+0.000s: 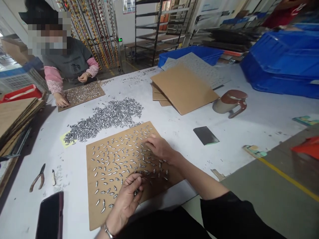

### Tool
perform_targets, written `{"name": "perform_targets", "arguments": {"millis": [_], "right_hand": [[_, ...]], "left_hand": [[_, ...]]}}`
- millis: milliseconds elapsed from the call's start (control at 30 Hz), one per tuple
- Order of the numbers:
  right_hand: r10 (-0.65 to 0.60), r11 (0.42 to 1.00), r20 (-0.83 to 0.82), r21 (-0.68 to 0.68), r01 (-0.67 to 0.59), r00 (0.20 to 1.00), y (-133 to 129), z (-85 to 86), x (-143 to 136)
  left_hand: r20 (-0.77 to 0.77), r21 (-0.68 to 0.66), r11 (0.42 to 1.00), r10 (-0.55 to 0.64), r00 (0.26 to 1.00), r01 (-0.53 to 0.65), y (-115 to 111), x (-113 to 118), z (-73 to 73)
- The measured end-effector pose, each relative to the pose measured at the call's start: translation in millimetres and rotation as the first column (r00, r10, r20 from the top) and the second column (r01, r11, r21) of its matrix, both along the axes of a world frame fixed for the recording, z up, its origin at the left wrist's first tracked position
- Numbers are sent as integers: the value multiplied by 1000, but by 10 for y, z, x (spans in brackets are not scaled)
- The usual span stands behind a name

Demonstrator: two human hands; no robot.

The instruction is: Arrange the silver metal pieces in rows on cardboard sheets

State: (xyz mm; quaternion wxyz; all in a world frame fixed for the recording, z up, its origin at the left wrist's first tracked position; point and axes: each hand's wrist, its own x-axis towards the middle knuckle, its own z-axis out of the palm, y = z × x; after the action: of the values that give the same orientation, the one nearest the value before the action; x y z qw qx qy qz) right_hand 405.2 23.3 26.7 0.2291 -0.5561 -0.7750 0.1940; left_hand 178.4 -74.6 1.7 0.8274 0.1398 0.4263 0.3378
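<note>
A brown board (92,212) lies on the white table in front of me, dotted with many small silver spindle-shaped metal pieces (115,156). Over its near edge, my left hand (131,191) is curled closed, palm partly up, with several of these pieces showing between the fingers. My right hand (158,146) reaches over the board's far right part, thumb and fingertips pinched together. What those fingertips hold, if anything, is too small to make out. Just past the board spreads a heap of the same metal pieces (107,116).
Pliers (38,177), a small knife-like tool (53,177) and a phone (50,215) lie at left. Toward the right are stacked boards (184,88), a dark flat block (206,135), a lidded mug (230,102) and blue bins (281,63). Across the table a person works at another board (84,93).
</note>
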Motion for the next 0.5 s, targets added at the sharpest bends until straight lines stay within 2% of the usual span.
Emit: {"name": "perform_targets", "arguments": {"millis": [100, 267, 367, 500], "right_hand": [[37, 999, -205, -15, -41, 978, -346, 40, 5], [121, 983, -346, -86, -160, 930, -853, 33, -205], [119, 977, -428, -112, -184, 896, -940, 25, -287], [86, 973, -524, -139, -185, 847, -908, 42, -325]], "left_hand": [[-8, 11, 1000, 22, 1000, -22, 14, 29, 10], [-5, 91, 996, 2, 1000, -2, 19, 128, 22], [3, 138, 990, -5, 1000, 5, 12, 139, 16], [-32, 161, 987, -4, 999, 9, 14, 99, 12]]}}
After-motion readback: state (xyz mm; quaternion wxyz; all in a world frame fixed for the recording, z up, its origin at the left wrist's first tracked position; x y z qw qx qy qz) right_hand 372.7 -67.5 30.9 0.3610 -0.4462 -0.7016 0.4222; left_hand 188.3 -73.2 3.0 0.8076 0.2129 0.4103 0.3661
